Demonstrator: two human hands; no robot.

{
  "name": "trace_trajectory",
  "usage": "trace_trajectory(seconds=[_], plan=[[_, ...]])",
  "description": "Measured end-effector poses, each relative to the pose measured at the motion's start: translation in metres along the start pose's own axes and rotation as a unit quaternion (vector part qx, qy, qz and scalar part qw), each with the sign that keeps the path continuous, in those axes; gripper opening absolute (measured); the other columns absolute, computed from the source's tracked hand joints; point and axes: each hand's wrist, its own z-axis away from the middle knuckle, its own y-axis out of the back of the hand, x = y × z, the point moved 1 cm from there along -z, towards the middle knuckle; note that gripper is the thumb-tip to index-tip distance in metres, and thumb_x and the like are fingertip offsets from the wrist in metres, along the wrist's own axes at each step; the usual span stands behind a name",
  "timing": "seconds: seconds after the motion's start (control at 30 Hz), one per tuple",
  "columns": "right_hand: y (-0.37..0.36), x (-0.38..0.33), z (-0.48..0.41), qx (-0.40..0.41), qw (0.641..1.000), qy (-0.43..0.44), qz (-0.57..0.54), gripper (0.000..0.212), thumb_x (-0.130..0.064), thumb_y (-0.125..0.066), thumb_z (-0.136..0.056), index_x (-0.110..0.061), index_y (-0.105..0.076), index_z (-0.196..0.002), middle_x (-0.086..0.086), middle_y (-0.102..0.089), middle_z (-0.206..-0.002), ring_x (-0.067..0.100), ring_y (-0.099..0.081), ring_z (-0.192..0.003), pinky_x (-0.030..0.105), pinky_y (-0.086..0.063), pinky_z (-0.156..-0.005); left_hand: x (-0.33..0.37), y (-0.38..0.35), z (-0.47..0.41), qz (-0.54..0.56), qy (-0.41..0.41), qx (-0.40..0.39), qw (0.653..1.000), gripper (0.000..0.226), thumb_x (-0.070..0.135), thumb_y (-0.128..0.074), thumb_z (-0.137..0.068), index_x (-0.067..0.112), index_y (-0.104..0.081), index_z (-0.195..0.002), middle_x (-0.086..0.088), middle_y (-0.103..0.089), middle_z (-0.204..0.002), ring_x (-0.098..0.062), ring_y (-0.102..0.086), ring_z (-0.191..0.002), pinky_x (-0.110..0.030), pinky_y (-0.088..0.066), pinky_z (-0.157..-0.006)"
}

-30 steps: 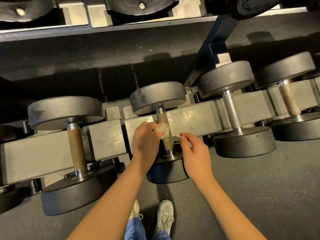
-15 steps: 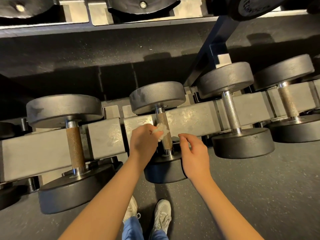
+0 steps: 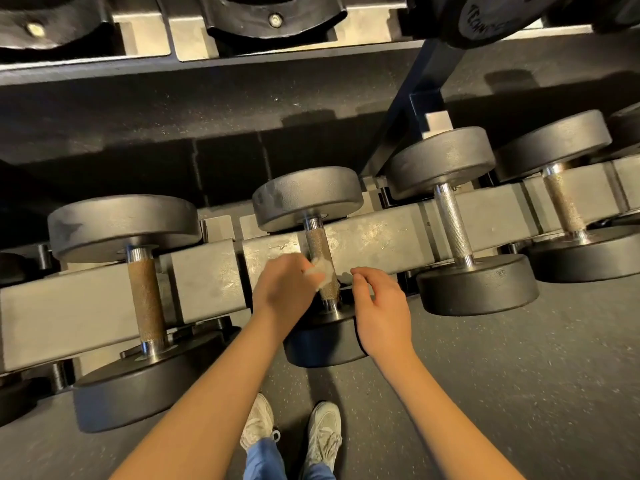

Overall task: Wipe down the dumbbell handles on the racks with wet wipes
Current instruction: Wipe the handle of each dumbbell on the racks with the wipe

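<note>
Against the handle [image 3: 320, 249], left hand [image 3: 282, 289] with wipe [image 3: 320, 271]; right hand [image 3: 379, 306] slack.

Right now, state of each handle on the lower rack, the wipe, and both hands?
Middle dumbbell handle: racked, brownish.
Wet wipe: crumpled, pressed to that handle.
Left hand: grips the wipe.
Right hand: empty, fingers relaxed.
Left dumbbell handle: rusty brown, untouched.
Right dumbbell handle: shiny, untouched.
</note>
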Motion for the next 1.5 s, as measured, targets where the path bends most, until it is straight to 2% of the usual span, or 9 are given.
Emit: trace_trajectory(seconds=[0.17,0.3,0.4,0.53,0.67,0.87,1.03,1.2,1.5], plan=[[0.0,-0.001,0.0,0.014,1.0,0.019,0.0,0.022,-0.015,-0.048,-0.097,-0.012,-0.066,-0.108,-0.011,-0.058,-0.099,0.003,-0.049,-0.095,0.012,-0.034,-0.077,0.005,-0.005,0.0,0.13,0.034,0.073,0.988,0.02,0.02,-0.049,-0.095,0.009,-0.057,-0.081,0.0,-0.058,-0.077,-0.017,-0.055,-0.073,-0.03,-0.042,-0.063],[0.0,0.0,0.001,0.023,0.999,0.029,0.009,0.02,-0.015,-0.048,-0.096,-0.01,-0.067,-0.103,-0.013,-0.054,-0.094,0.004,-0.047,-0.09,0.019,-0.034,-0.075,-0.004,-0.011,0.008,0.043,0.035,0.009,0.998,0.019,0.024,-0.056,-0.092,0.01,-0.056,-0.078,0.003,-0.053,-0.071,-0.017,-0.051,-0.071,-0.027,-0.04,-0.059],[-0.001,0.002,0.002,0.026,0.999,0.028,0.008,0.021,-0.015,-0.048,-0.096,-0.01,-0.067,-0.103,-0.011,-0.056,-0.095,0.006,-0.049,-0.09,0.023,-0.037,-0.077,-0.008,-0.014,0.015,0.047,0.035,-0.031,0.998,0.022,0.022,-0.058,-0.09,0.005,-0.062,-0.077,-0.006,-0.061,-0.079,-0.023,-0.056,-0.077,-0.036,-0.048,-0.074],[0.0,0.004,0.0,0.019,1.0,0.021,0.005,0.02,-0.015,-0.049,-0.096,-0.008,-0.067,-0.101,-0.001,-0.063,-0.099,0.007,-0.048,-0.09,0.025,-0.039,-0.078,-0.001,-0.009,0.016,-0.013,0.008,-0.044,0.999,0.02,0.024,-0.058,-0.089,0.009,-0.062,-0.076,-0.002,-0.058,-0.075,-0.02,-0.053,-0.073,-0.038,-0.048,-0.075],[0.025,0.008,-0.009,0.061,0.992,0.064,0.085,0.019,-0.014,-0.056,-0.093,-0.006,-0.067,-0.106,0.005,-0.065,-0.109,0.019,-0.056,-0.101,0.036,-0.045,-0.089,0.022,-0.006,0.018,0.094,-0.028,-0.03,0.995,0.025,0.019,-0.06,-0.087,0.014,-0.055,-0.064,0.001,-0.054,-0.069,-0.015,-0.05,-0.069,-0.033,-0.043,-0.069],[0.11,0.046,-0.041,0.143,0.949,0.058,0.274,0.027,-0.021,-0.057,-0.09,-0.007,-0.067,-0.11,0.011,-0.063,-0.118,0.029,-0.055,-0.112,0.048,-0.036,-0.099,0.049,-0.024,0.005,0.009,-0.137,-0.012,0.99,0.014,0.023,-0.059,-0.09,0.017,-0.062,-0.078,0.001,-0.058,-0.087,-0.015,-0.052,-0.081,-0.025,-0.033,-0.063],[0.156,0.088,-0.056,-0.023,0.943,0.006,0.331,0.061,-0.058,-0.046,-0.089,-0.02,-0.048,-0.136,0.003,-0.038,-0.149,0.022,-0.028,-0.139,0.051,-0.019,-0.114,0.073,-0.041,-0.013,0.039,-0.139,-0.019,0.989,0.008,0.026,-0.058,-0.087,0.023,-0.06,-0.08,0.005,-0.055,-0.091,-0.014,-0.056,-0.085,-0.03,-0.044,-0.073],[0.159,0.098,-0.069,0.001,0.966,0.033,0.257,0.086,-0.079,-0.044,-0.075,-0.016,-0.05,-0.134,0.009,-0.045,-0.142,0.023,-0.037,-0.133,0.043,-0.03,-0.109,0.109,-0.058,-0.037,0.023,-0.177,-0.006,0.984,0.016,0.024,-0.057,-0.091,0.015,-0.065,-0.102,0.004,-0.06,-0.097,-0.004,-0.049,-0.079,-0.006,-0.034,-0.06],[0.156,0.105,-0.069,0.019,0.973,0.03,0.228,0.084,-0.077,-0.044,-0.071,-0.021,-0.05,-0.134,0.001,-0.045,-0.142,0.018,-0.037,-0.132,0.042,-0.033,-0.109,0.171,-0.11,-0.075,0.031,-0.087,0.071,0.993,0.025,0.027,-0.057,-0.093,0.019,-0.063,-0.116,-0.002,-0.065,-0.11,-0.022,-0.06,-0.097,-0.037,-0.051,-0.08]])
